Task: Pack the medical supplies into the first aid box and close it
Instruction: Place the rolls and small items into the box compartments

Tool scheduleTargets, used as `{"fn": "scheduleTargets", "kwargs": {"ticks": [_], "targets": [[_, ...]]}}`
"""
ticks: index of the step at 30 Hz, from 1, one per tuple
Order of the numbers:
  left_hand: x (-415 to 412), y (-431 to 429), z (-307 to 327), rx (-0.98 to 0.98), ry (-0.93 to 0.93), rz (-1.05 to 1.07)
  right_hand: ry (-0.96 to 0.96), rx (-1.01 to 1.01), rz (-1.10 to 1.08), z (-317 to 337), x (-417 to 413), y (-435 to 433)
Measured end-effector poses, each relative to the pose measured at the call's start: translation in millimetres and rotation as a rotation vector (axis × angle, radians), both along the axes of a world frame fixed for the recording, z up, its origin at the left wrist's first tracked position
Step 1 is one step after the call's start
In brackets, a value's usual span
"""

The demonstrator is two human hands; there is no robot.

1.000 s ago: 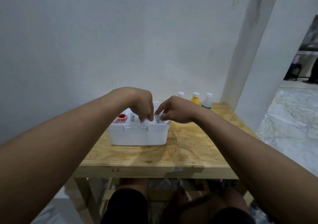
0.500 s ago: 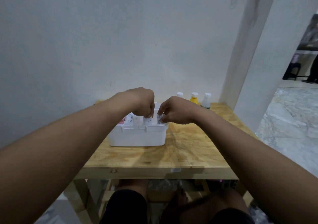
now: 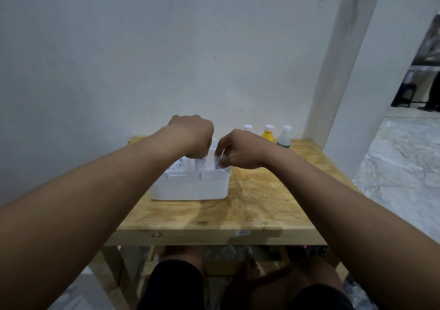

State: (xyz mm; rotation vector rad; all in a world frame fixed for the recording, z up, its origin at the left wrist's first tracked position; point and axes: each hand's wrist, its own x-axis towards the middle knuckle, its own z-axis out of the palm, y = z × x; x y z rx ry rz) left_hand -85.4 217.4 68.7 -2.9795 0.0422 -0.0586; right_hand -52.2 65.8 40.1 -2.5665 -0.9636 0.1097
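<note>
A white first aid box (image 3: 190, 188) stands open on the wooden table (image 3: 262, 205). Both hands hover over its top. My left hand (image 3: 192, 135) pinches a small white vial (image 3: 199, 163) that stands upright above the box's middle. Just over the box's right end, my right hand (image 3: 240, 150) grips another small white vial (image 3: 217, 162). More white packets (image 3: 179, 164) show inside the box at the left. The box's inside is mostly hidden by my hands.
Three bottles stand at the table's back right: a white-capped one (image 3: 247, 128), a yellow one (image 3: 268, 132) and a clear one with a green base (image 3: 285, 136). A white wall rises behind the table. A pillar (image 3: 345, 71) stands to the right.
Both hands have lifted slightly, raising the vials from low in the box to above its rim. The red-capped item seen at the box's left is now hidden.
</note>
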Motion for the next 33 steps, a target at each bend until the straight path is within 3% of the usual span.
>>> {"fn": "scheduleTargets", "kwargs": {"ticks": [12, 33], "targets": [[5, 2, 4, -0.186, 0.198, 0.073, 0.083, -0.002, -0.039, 4, -1, 0], [-9, 1, 0, -0.31, 0.193, -0.022, 0.092, 0.016, -0.057, 9, -2, -1]]}}
